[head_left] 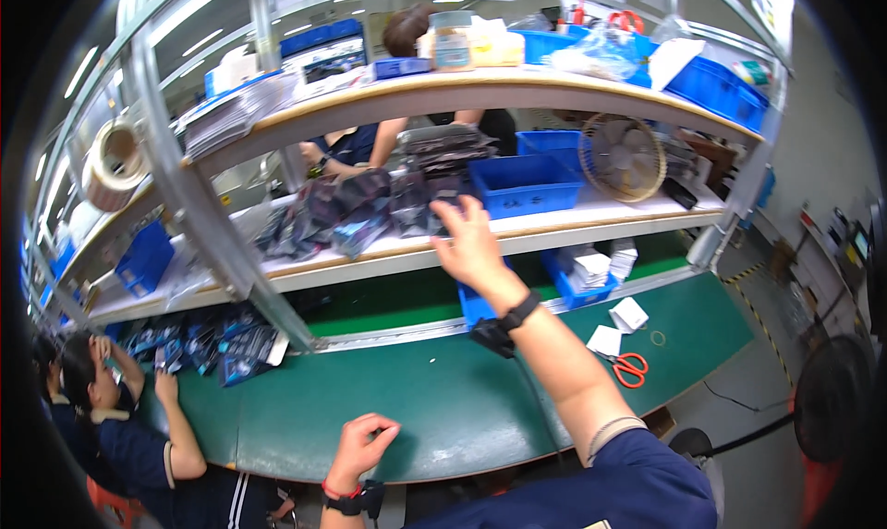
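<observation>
One right hand [476, 249] is raised at the front edge of the middle shelf [610, 233], fingers spread wide, nothing visible in them; whether the fingertips touch anything cannot be told. Just left of it, dark plastic bags [323, 201] lie heaped along that front edge, with a blue bin [528, 199] on their right. The left hand [358, 448] hangs over the near edge of a green worktop [323, 395], fingers curled narrow; whether they hide something small is unclear. Because the bags overlap close to the shelf's edge, pulling one could drag others over. Orange-handled scissors [619, 363] lie near the worktop's right front edge and might fall if the right elbow sweeps back. At the worktop's left end, a co-worker [129, 441] sits beside more packets [245, 352].
</observation>
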### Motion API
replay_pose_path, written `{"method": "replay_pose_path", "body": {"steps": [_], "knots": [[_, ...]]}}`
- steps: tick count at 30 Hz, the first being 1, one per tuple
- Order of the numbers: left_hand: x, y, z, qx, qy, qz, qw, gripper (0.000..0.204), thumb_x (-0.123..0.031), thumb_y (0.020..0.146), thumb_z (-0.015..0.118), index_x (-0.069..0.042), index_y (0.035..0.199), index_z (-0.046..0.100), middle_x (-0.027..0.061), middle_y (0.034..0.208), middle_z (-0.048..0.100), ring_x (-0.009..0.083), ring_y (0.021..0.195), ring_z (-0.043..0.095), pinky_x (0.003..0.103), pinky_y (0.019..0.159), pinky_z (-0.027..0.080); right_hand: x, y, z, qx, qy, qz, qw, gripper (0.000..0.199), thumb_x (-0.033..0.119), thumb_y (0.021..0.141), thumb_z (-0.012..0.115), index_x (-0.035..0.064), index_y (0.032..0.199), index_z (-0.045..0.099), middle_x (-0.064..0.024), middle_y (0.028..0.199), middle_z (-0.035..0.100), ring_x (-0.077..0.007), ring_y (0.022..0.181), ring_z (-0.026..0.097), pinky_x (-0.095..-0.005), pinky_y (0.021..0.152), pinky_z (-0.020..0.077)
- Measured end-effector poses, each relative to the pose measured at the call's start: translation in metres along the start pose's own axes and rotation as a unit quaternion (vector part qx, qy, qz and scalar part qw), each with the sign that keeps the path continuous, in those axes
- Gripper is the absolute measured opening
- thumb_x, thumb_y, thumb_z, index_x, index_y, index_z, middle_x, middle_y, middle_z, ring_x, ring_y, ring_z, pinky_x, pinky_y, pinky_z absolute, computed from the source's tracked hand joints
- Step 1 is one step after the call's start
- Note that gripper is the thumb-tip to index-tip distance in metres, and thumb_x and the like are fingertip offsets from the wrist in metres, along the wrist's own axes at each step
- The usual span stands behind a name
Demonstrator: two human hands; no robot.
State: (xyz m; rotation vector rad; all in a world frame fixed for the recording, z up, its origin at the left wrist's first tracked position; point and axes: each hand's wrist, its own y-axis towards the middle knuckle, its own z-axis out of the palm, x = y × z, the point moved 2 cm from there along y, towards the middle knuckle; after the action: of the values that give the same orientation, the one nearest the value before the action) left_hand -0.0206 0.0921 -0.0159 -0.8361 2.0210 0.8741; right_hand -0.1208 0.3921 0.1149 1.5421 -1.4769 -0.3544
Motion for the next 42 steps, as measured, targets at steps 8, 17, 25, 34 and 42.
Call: {"method": "replay_pose_path", "body": {"steps": [8,17,25,34,42], "knots": [[-0.011,0.007,0.011,0.006,-0.040,-0.035,0.999,0.006,-0.004,0.077,0.066,0.001,0.080,0.068,0.0077,0.073,0.064,0.0125,0.065,0.057,0.025,0.060,0.045,-0.006,-0.001,0.016,-0.097,-0.017,0.130,0.987,0.033,0.028,0.078,0.067,0.0138,0.104,0.053,-0.0246,0.120,0.044,-0.0421,0.102,0.052,-0.0480,0.077,0.0484],[-0.044,0.029,0.038,0.083,-0.059,0.028,0.994,0.005,-0.004,0.078,0.064,0.000,0.079,0.066,0.0090,0.075,0.065,0.0166,0.070,0.061,0.028,0.062,0.046,-0.026,-0.012,-0.031,-0.185,0.123,0.072,0.972,0.020,0.009,0.073,0.062,0.0043,0.089,0.050,-0.0159,0.093,0.049,-0.0343,0.085,0.054,-0.0413,0.072,0.0456],[-0.060,0.034,0.106,0.252,-0.097,0.055,0.961,0.008,-0.008,0.080,0.063,-0.001,0.083,0.066,0.0095,0.079,0.065,0.0219,0.074,0.063,0.030,0.065,0.048,-0.015,-0.089,-0.059,-0.107,0.162,0.009,0.981,0.018,0.004,0.070,0.063,0.0025,0.076,0.046,-0.0134,0.088,0.045,-0.0290,0.082,0.050,-0.0355,0.068,0.0447],[-0.049,0.006,0.183,0.504,-0.099,-0.010,0.858,0.014,-0.013,0.086,0.059,0.000,0.085,0.065,0.0101,0.078,0.063,0.0220,0.071,0.063,0.031,0.065,0.050,-0.023,-0.184,-0.017,0.262,0.103,0.032,0.959,0.022,0.016,0.070,0.071,0.0057,0.081,0.055,-0.0150,0.102,0.050,-0.0327,0.094,0.053,-0.0376,0.078,0.0461],[-0.062,0.009,0.256,0.467,-0.377,-0.103,0.793,0.052,-0.017,0.092,0.052,-0.004,0.137,0.031,0.0075,0.123,0.051,0.0099,0.076,0.056,0.025,0.066,0.048,-0.052,-0.076,-0.068,0.089,0.361,0.223,0.901,0.021,0.021,0.079,0.069,0.0002,0.076,0.064,-0.0051,0.074,0.064,-0.0098,0.065,0.057,-0.0254,0.059,0.0460]]}}
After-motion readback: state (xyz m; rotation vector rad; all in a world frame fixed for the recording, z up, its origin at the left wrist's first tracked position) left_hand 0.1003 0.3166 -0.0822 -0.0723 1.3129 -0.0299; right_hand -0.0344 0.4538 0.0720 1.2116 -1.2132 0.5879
